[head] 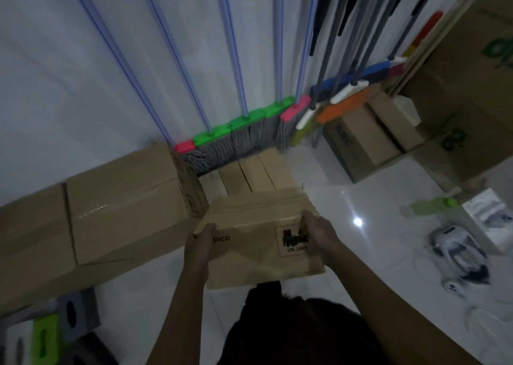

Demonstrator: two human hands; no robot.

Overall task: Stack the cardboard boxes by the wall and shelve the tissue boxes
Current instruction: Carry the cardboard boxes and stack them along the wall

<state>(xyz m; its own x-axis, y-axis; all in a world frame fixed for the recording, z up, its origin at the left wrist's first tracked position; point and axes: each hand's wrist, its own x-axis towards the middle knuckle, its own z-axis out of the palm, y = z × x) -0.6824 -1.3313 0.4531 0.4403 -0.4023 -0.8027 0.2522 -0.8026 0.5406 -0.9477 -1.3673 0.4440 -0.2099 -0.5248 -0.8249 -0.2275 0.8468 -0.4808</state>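
I hold a brown cardboard box printed "PICO" at waist height above the floor. My left hand grips its left top edge and my right hand grips its right top edge. Just beyond it, small cardboard boxes sit in a row against the white wall. A large taped cardboard box stands to the left, with another beside it. Tissue boxes, one grey and one green, lie at the lower left.
Mops and brooms lean on the wall behind the row. More cardboard boxes and a tall carton stand at the right. A white headset with cables and a green bottle lie on the tiled floor.
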